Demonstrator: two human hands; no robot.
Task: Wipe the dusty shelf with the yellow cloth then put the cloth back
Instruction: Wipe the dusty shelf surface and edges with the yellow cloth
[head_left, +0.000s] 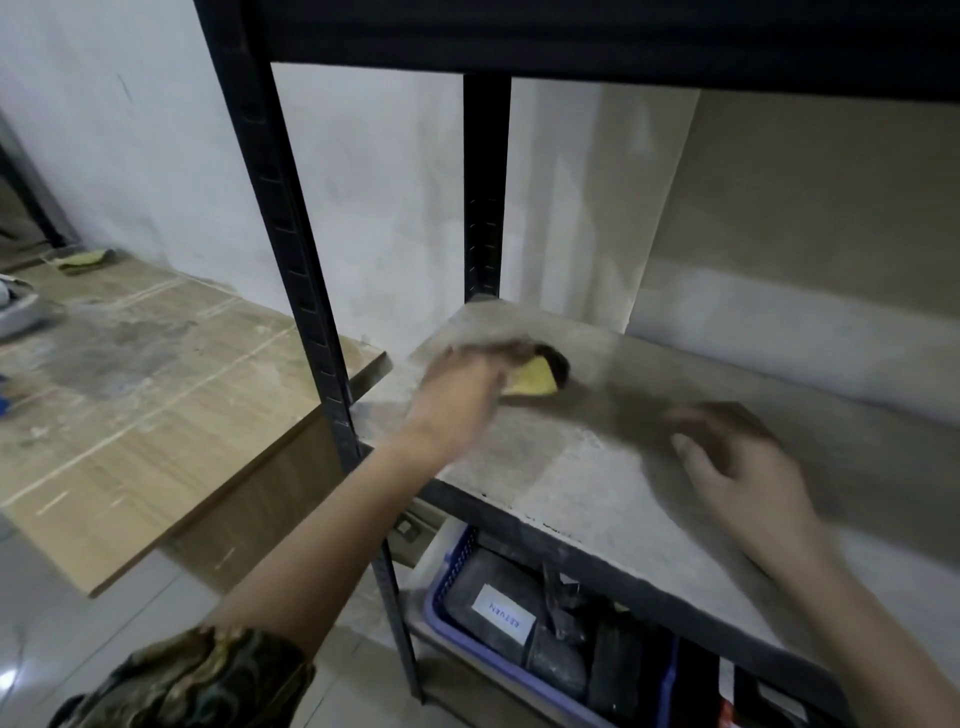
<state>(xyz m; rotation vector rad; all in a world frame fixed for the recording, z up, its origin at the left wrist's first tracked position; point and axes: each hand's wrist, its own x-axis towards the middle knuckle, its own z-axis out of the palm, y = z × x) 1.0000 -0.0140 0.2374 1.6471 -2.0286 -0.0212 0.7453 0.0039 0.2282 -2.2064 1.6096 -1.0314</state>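
- While the left hand (460, 387) presses down near the back left corner of the dusty shelf (587, 467), its fingers are clamped on the yellow cloth (532, 379), which lies on the shelf surface.
- Blurred, the right hand (737, 467) hovers over the shelf's right part with fingers spread and holding nothing.
- Both hands are well apart.
- Below the shelf, a blue basket (452, 618) holds dark items and a white label.
- Left of the rack, a wooden tabletop (135, 384) shows dust.
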